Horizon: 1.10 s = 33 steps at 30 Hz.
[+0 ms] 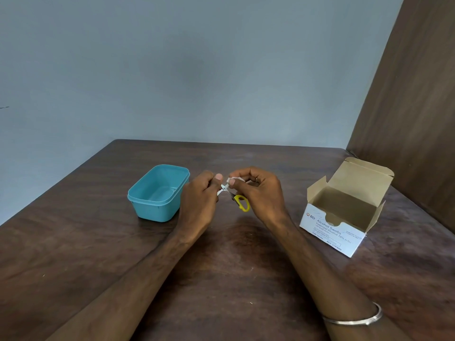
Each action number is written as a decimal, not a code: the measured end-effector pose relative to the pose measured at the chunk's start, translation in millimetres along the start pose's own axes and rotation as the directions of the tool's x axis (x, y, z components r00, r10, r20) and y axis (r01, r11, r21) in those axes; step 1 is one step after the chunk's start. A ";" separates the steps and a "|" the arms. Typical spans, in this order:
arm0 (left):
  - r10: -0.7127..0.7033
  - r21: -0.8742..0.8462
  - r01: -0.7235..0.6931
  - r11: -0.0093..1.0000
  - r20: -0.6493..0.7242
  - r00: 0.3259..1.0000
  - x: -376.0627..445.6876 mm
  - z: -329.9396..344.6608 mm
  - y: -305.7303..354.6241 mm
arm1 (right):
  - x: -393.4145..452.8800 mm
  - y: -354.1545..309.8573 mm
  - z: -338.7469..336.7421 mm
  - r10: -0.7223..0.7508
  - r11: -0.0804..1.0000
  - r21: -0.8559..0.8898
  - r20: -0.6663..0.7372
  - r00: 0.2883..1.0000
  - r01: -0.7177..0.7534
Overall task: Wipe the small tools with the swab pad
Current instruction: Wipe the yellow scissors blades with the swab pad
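at frame centre the left hand (200, 193) grips small yellow-handled scissors (236, 196) aloft — seemingly to steady the blades — while the right hand (256, 190) pinches the white swab pad (234, 179) against them, seemingly to wipe.

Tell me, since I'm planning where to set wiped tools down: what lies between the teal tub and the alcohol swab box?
In the head view, both hands, left and right, hold yellow-handled scissors and a swab pad between the teal tub and the swab box.
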State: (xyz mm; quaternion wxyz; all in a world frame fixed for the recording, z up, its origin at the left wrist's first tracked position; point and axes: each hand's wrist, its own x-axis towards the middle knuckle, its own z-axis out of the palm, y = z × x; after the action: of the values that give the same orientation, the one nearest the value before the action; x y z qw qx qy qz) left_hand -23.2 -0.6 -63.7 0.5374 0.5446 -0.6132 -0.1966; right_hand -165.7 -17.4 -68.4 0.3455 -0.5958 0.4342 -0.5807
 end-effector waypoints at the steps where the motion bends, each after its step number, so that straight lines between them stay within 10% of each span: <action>1: -0.003 -0.004 0.003 1.000 0.000 1.000 0.0 -0.3 0.0 | 0.2 -0.3 0.7 -0.002 1.000 -0.005 0.007 1.000 0.002; 20: -0.005 0.048 0.003 0.999 0.045 0.999 3.7 -1.1 -3.2 | 5.4 -3.3 -5.9 0.155 0.960 0.243 -0.043 0.987 -0.140; 33: 0.332 0.293 -0.396 0.870 0.246 0.911 0.4 -3.4 -3.3 | 7.3 -6.3 -12.4 0.388 0.862 0.359 -0.017 0.921 -0.357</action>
State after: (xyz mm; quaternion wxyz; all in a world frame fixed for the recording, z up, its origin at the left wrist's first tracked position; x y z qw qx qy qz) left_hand -18.7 -0.9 -65.0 0.4037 0.4815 -0.7772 -0.0343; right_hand -177.6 -20.6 -58.7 0.5317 -0.4035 0.4459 -0.5964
